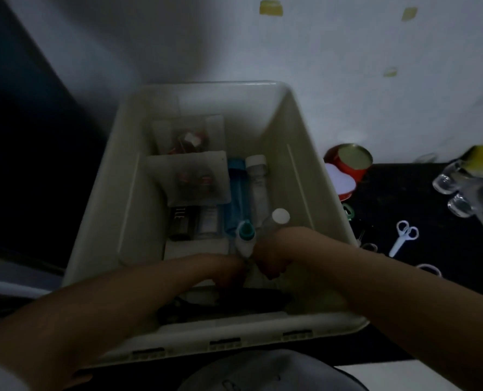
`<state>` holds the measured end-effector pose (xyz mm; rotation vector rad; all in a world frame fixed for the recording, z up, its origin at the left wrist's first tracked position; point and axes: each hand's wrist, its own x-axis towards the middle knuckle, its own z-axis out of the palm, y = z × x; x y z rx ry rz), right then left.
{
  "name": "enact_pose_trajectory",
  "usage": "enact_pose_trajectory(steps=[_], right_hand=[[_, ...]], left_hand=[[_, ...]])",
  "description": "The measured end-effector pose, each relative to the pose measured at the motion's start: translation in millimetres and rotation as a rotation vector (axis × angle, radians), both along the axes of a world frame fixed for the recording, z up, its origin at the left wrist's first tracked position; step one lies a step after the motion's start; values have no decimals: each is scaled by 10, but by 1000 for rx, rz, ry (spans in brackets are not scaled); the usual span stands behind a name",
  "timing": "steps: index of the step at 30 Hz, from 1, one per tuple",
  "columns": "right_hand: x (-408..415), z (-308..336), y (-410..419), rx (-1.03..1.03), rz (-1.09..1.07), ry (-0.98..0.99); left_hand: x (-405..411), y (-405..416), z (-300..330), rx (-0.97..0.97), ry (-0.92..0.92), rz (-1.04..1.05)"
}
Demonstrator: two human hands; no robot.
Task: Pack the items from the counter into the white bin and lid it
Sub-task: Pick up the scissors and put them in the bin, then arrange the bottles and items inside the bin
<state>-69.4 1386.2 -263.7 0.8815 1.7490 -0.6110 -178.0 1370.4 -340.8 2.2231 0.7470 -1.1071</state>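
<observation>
- Reaching into the white bin, the left hand seems to hold the teal-capped bottle; its grip is hidden.
- Just right, the right hand grips the white-capped bottle, tilted away.
- Scissors lie further right on the table, nearer this hand.

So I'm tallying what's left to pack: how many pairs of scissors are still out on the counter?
1 for certain: the white scissors on the dark counter, right of the white bin. Loop shapes nearer the bin's edge are too dim to identify.
</observation>
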Motion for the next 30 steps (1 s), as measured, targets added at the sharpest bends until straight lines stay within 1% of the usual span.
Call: enact_pose_trajectory(steps=[3,6,8,12,16,19,21,25,27,30], right_hand=[[33,-88,42,59,20,13],[54,-121,77,119,8,29],[74,-91,84,102,-1,21],[95,-49,102,81,-91,22],[79,-4,98,6,-122,14],[81,64,78,-44,-193,78],[90,154,70,-38,-219,155],[105,418,54,124,-230,425],[140,550,46,251,-236,571],[298,749,53,533,-267,832]], left_hand=[[43,-67,-115,27,53,-104],[61,-84,-140,-1,44,-99],[70,-73,-98,-48,39,-25],[38,-50,31,-99,49,172],[-40,51,223,-166,97,186],[-104,129,456,-176,133,355],[-155,181,632,-125,71,454],[-299,233,1030,80,-91,618],[-348,235,1214,231,-134,663],[-278,240,1474,456,-204,731]])
